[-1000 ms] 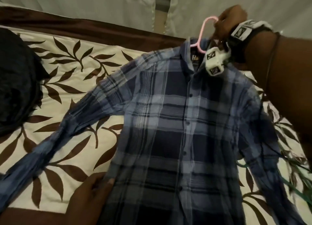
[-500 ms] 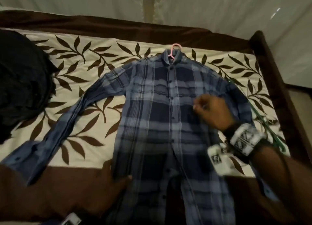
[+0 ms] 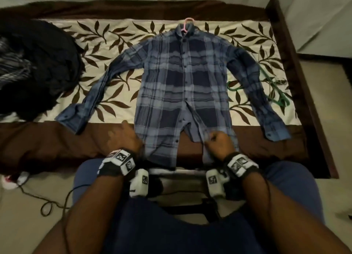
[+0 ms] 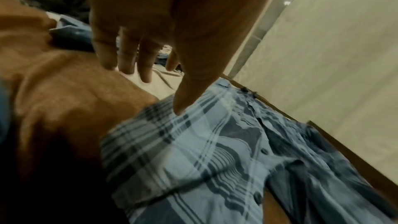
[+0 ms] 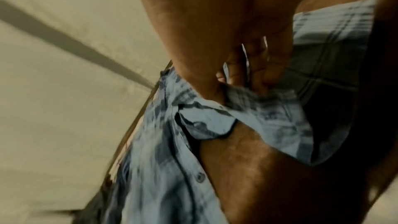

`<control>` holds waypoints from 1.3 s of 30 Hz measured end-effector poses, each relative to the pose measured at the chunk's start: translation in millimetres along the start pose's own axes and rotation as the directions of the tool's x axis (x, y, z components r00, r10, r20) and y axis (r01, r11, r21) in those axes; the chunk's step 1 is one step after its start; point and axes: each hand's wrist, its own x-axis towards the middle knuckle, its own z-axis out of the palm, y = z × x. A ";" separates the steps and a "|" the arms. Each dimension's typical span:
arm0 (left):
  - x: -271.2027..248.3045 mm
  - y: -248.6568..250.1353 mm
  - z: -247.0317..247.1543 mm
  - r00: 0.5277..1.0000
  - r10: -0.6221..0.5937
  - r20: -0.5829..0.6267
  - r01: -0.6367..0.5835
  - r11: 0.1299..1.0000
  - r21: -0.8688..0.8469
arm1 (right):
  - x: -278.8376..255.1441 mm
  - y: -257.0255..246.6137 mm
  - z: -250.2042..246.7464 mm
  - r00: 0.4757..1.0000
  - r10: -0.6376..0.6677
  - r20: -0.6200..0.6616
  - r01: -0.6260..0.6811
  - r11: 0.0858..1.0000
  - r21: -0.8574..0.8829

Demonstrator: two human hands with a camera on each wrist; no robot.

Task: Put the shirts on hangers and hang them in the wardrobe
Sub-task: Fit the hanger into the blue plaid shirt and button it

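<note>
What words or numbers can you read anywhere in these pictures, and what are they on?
None can be read.
Black-and-white square marker patterns on the white wrist bands: patterns only, no letters.
Blue plaid button-up shirt: no label shows.
Pink plastic hanger: no writing shows.

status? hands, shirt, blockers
Left hand open, flat beside hem. Right hand pinching plaid shirt front edge. Shirt flat on bed, pink hanger in collar. No blockers seen.
</note>
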 end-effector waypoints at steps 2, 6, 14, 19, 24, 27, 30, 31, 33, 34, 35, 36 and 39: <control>-18.5 24.4 1.0 0.985 0.161 -0.062 -0.162 0.987 -0.012 | -9.2 -2.2 -18.9 0.996 0.012 -0.089 0.003 0.986 0.169; -41.1 75.4 39.0 0.779 0.544 0.312 -0.491 0.839 -0.235 | -28.7 -10.6 -55.6 0.978 0.000 -0.210 0.078 0.929 0.362; -19.4 137.2 78.0 0.891 0.453 0.026 -0.454 0.890 0.049 | -23.8 -10.6 -104.5 0.870 -0.140 -0.473 0.281 0.929 0.242; -8.3 140.1 55.0 0.730 0.660 0.177 -0.657 0.606 0.450 | -21.7 -13.2 -108.4 0.824 -0.227 -0.519 0.340 0.931 0.132; -37.6 102.0 20.1 0.585 0.691 0.425 -0.804 0.561 0.196 | -25.9 -16.8 -114.4 0.794 -0.322 -0.516 0.391 0.920 0.028; -53.1 76.5 6.9 0.405 0.607 0.684 -0.671 0.705 -0.229 | -21.3 -13.2 -103.2 0.868 -0.383 -0.315 0.378 0.922 -0.078; -37.5 61.1 10.5 0.718 0.546 0.432 -0.557 0.823 -0.113 | -22.7 -10.8 -91.4 0.929 -0.355 -0.104 0.341 0.931 -0.130; -24.1 52.4 14.7 0.852 0.467 0.236 -0.486 0.873 0.025 | -25.1 -10.0 -87.9 0.941 -0.336 -0.049 0.329 0.938 -0.113; -5.7 35.5 17.7 0.979 0.203 -0.009 -0.201 0.973 0.116 | -30.2 -6.8 -81.7 0.950 -0.297 0.098 0.307 0.945 -0.114; 3.0 25.5 21.6 0.998 0.055 0.014 -0.056 0.997 0.053 | -31.6 -3.9 -78.3 0.943 -0.275 0.188 0.302 0.945 -0.129; 6.7 20.1 23.1 0.994 -0.028 0.108 0.034 0.998 -0.058 | -32.7 -1.6 -76.3 0.927 -0.263 0.267 0.302 0.946 -0.118; 11.2 15.5 27.0 0.976 -0.042 0.216 0.077 0.984 -0.159 | -33.9 -0.4 -76.5 0.912 -0.262 0.315 0.291 0.955 -0.050; 17.0 5.4 25.5 0.943 -0.006 0.332 0.111 0.948 -0.298 | -41.3 -8.8 -86.7 0.927 -0.317 0.201 0.213 0.885 0.413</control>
